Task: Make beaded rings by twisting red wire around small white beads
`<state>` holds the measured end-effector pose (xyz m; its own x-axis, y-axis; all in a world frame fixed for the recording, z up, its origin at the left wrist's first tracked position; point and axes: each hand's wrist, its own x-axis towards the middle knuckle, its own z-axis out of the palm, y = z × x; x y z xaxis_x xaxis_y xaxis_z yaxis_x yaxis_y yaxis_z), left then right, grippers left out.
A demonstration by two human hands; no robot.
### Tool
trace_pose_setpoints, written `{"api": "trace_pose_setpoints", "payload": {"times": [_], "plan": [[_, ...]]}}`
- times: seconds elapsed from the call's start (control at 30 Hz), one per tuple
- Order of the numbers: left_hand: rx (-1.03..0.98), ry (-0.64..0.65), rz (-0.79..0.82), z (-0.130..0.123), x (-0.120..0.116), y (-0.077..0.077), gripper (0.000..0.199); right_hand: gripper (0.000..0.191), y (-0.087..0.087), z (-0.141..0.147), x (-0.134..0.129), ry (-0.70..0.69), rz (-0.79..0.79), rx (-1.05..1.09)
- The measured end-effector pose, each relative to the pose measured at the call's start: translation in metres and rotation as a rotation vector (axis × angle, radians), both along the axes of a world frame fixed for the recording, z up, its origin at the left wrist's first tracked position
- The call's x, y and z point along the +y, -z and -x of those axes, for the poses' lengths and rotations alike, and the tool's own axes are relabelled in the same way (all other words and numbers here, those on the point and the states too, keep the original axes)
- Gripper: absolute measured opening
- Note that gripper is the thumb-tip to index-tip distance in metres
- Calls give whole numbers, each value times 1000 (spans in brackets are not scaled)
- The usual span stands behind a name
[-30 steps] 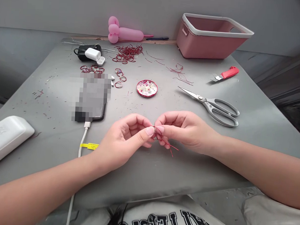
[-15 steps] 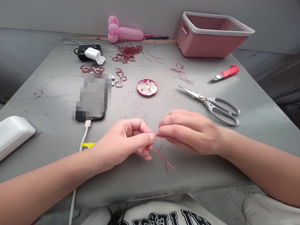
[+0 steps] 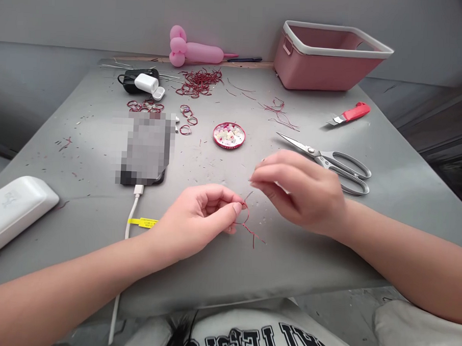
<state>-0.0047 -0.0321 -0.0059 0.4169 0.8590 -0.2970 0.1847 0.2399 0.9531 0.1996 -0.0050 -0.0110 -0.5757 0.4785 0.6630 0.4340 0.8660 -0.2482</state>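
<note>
One red cord (image 3: 249,229), clamped in left grip (image 3: 200,215), slants near-right; right grip (image 3: 306,196) unclear.

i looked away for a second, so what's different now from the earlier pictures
The right hand has let go of the red cord and lifted up and away, now hiding part of the scissors. A short end of the cord now sticks up. The left hand still pinches the cord; scissors, beads and pink box stayed put.
</note>
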Motion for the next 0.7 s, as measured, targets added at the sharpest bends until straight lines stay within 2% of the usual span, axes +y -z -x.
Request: {"api": "trace_pose_setpoints", "payload": {"times": [0.07,0.17,0.23,0.3,0.43,0.57,0.7], "plan": [[73,-41,-210,2,-1,3,11,12,-5,3,-6,128,326,104],[148,-98,-609,4,-2,8,6,14,-12,8,-14,111,849,161],[164,-92,-807,4,-1,10,6,12,-13,9,-17,66,980,168],[190,-77,-888,4,0,10,7,10,-12,10,-18,59,931,164],[260,-84,-888,4,-1,8,9,6,-11,9,-19,92,660,111],[275,-80,-918,4,-3,6,11,9,-10,9,-25,107,480,45],[276,-46,-859,4,-4,5,12,14,-4,9,-29,43,125,28]]}}
